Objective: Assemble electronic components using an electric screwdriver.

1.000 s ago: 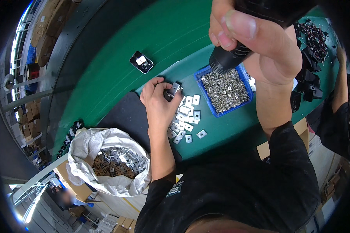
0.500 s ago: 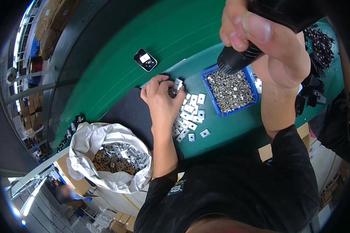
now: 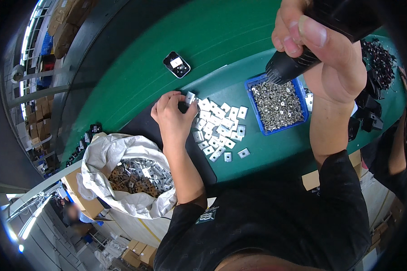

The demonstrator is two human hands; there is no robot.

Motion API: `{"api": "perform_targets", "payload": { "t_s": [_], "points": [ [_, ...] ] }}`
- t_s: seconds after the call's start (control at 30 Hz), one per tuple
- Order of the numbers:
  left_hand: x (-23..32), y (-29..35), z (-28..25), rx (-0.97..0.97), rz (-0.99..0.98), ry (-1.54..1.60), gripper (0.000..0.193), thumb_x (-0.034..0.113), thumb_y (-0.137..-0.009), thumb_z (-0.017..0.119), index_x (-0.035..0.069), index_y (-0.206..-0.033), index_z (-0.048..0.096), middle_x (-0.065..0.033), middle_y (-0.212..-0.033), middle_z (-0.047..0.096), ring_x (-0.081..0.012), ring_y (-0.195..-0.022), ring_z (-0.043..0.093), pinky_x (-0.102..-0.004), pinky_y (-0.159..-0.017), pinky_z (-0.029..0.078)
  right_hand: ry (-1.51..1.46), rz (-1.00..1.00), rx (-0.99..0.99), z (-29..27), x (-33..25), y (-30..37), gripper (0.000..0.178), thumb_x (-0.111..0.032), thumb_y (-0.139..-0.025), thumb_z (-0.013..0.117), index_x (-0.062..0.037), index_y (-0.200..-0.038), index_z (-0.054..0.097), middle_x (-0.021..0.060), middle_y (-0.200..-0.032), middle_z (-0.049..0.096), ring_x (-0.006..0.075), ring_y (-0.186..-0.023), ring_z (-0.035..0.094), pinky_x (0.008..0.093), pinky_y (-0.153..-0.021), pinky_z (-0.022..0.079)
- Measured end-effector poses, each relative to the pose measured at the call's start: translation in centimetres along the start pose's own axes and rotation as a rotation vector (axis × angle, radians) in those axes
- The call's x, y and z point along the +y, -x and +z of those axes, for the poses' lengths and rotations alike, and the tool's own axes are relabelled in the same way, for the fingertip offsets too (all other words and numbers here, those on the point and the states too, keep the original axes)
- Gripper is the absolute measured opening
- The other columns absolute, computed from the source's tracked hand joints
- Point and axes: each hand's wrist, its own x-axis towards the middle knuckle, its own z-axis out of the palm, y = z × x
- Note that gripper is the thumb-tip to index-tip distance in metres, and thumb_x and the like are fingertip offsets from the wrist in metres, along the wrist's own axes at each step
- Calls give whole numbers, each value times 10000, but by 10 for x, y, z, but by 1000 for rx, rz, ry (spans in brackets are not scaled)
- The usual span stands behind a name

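A black power screwdriver point(image 3: 285, 67) is wrapped in my right hand point(image 3: 337, 67), its ribbed nose pointing down over a blue tray point(image 3: 261, 121) of silver screws point(image 3: 278, 104). My left hand point(image 3: 172, 119) is closed, pinching a small silver square clip nut point(image 3: 190, 96) between thumb and fingers. Beside that hand, a loose spread of similar clip nuts point(image 3: 218, 128) lies on the green surface, several showing a dark hole. Beyond the left hand rests a small black-and-white device point(image 3: 177, 64) with a white label.
Left of my forearm, a white woven sack point(image 3: 144, 207) holds more metal clips. A dark mat point(image 3: 142, 122) lies under my left arm. Black parts and wires point(image 3: 380, 63) are piled at the right, near another person's arm point(image 3: 399, 151). Black pieces point(image 3: 88, 135) line the left edge.
My left hand has shifted left with the clip nut, uncovering more of the spread clip nuts. The view has moved slightly; the screwdriver still points down over the screw tray.
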Motion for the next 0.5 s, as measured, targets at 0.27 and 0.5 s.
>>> {"api": "perform_targets", "payload": {
  "t_s": [0.27, 0.5],
  "points": [
    [4, 0, 1, 5, -4, 1, 280, 207, -716, 798, 31, -914, 707, -67, -1081, 678, -258, -1062, 612, -409, -995, 349, -18, -23, -5, -1, -2, -1, 177, -178, -933, 518, -10, -903, 564, 74, -849, 551, 134, -698, 523, 308, -681, 438],
    [1, -4, 4, 38, 1, 26, 283, 220, -735, 787, 20, -920, 711, -72, -1078, 691, -260, -1043, 627, -406, -997, 357, 31, -24, 10, 2, 1, -1, 181, -183, -935, 526, -8, -900, 559, 73, -846, 549, 132, -682, 512, 305, -671, 437]
  ]
}}
